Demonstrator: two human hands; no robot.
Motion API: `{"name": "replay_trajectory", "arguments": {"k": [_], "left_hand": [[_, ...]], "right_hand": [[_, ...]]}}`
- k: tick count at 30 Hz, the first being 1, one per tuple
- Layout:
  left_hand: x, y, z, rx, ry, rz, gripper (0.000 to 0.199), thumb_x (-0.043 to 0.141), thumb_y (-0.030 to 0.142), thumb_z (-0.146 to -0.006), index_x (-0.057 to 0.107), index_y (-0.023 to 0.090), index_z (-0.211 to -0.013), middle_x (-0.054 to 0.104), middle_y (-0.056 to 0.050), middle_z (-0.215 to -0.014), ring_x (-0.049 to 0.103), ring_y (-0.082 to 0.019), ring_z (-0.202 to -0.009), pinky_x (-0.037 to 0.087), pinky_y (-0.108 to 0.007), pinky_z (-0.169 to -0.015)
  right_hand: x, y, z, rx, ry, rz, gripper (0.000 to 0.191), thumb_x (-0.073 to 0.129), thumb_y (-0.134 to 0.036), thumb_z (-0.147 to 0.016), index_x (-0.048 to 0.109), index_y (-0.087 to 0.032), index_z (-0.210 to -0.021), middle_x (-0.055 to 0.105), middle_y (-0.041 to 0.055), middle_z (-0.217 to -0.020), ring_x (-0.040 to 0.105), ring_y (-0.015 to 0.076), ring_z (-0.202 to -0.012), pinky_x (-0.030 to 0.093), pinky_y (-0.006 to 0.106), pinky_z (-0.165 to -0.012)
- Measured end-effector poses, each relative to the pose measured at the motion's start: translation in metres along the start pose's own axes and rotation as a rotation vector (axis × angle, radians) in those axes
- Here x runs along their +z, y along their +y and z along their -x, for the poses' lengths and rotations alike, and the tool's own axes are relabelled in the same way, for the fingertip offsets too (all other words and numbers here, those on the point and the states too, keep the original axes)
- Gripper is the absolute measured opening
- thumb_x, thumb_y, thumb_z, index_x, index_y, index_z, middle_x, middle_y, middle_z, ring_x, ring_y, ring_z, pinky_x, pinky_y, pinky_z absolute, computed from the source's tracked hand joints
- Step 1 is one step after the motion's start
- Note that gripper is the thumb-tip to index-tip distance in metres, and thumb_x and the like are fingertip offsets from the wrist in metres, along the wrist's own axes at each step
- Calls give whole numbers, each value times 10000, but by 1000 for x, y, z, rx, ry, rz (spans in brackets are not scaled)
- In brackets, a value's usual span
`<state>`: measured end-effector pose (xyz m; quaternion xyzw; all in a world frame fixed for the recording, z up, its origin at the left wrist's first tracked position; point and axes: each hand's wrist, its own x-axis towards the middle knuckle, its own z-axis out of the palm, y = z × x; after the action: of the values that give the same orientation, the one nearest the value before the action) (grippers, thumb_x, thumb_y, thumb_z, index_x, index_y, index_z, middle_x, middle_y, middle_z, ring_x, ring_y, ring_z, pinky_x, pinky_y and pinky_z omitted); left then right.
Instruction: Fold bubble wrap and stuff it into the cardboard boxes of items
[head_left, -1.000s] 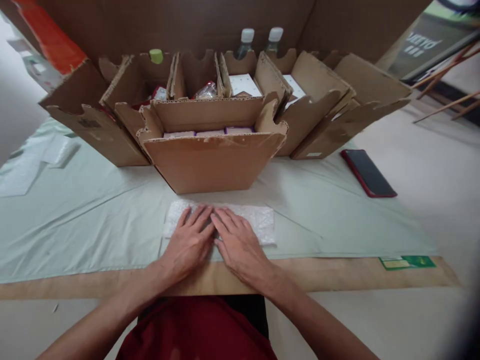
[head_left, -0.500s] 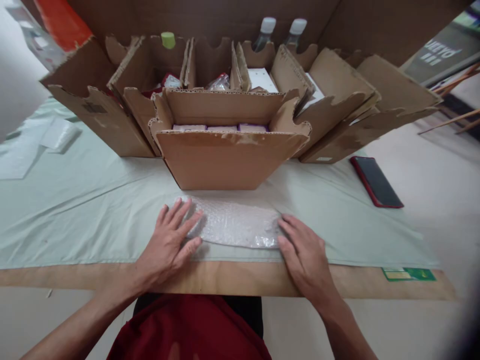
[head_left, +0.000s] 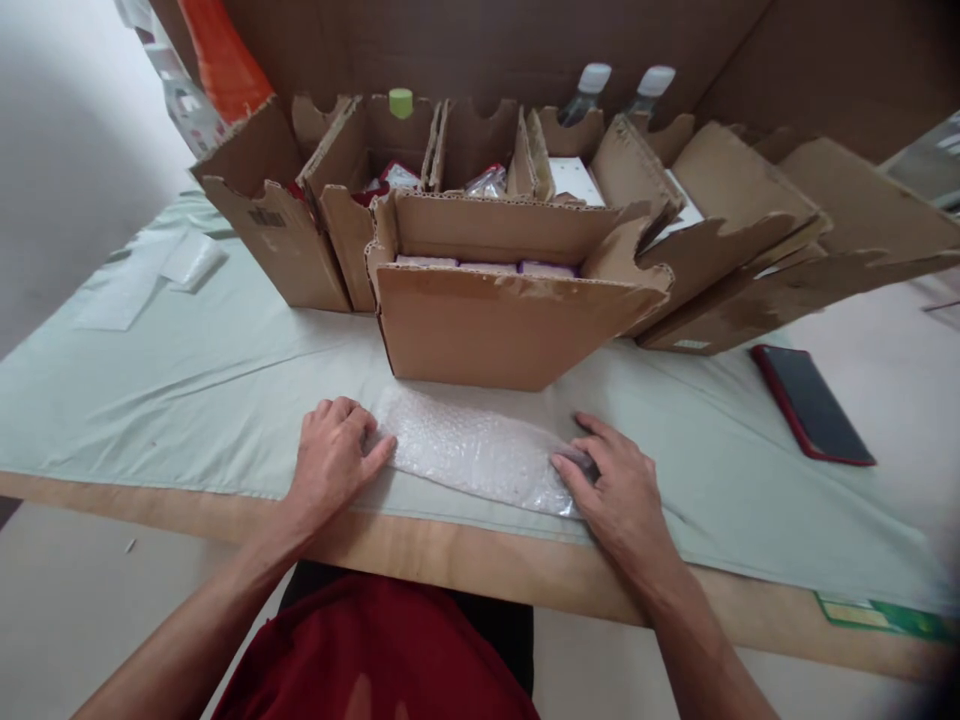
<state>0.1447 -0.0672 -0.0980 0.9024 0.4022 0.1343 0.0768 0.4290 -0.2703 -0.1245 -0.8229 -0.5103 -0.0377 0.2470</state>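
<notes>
A flat strip of clear bubble wrap (head_left: 472, 445) lies on the pale green cloth (head_left: 225, 400), in front of a brown cardboard box (head_left: 480, 330). My left hand (head_left: 334, 450) has its fingers curled at the strip's left end, thumb and fingers closed on that edge. At the right end, my right hand (head_left: 619, 485) pinches the wrap between thumb and fingers, and the edge there looks slightly raised. Inside the box, the tops of several small purple-and-white packs (head_left: 487, 267) show.
Several cardboard bins (head_left: 277, 240) stand in a row behind the box, with bottles (head_left: 589, 90) behind them. More bubble wrap (head_left: 191, 262) lies at the left. A dark phone with a red edge (head_left: 814, 405) is at the right, and a green card (head_left: 862, 612) at the front right.
My left hand's spread fingers have curled in on the wrap's left end. My right hand has closed on the right end. The view has shifted and tilted.
</notes>
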Motion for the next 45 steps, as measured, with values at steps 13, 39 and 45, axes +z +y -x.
{"name": "replay_trajectory", "arguments": {"k": [13, 39, 45], "left_hand": [[-9, 13, 2, -122, -120, 139, 28, 606, 233, -874, 612, 206, -875, 678, -23, -795, 619, -212, -694, 452, -349, -697], [-64, -59, -41, -251, 23, 490, 360, 595, 353, -797, 657, 179, -1107, 646, 0, -790, 584, -175, -716, 462, -315, -716], [-43, -87, -116, -193, 43, 369, 502, 645, 279, -808, 634, 106, -1279, 706, -81, -1007, 655, -238, -897, 520, -402, -900]], "right_hand": [[-22, -22, 4, 54, 4, -144, 231, 549, -440, -954, 645, -242, -882, 716, 44, -806, 666, 249, -796, 497, 410, -836], [-27, -106, 17, 15, -514, -623, 462, 538, -313, -980, 618, -293, -1435, 775, 37, -1120, 733, 175, -943, 584, 292, -880], [14, -183, 4, 66, -715, -839, 413, 535, -277, -968, 686, -242, -1351, 768, 61, -1156, 717, 199, -957, 559, 350, -929]]}}
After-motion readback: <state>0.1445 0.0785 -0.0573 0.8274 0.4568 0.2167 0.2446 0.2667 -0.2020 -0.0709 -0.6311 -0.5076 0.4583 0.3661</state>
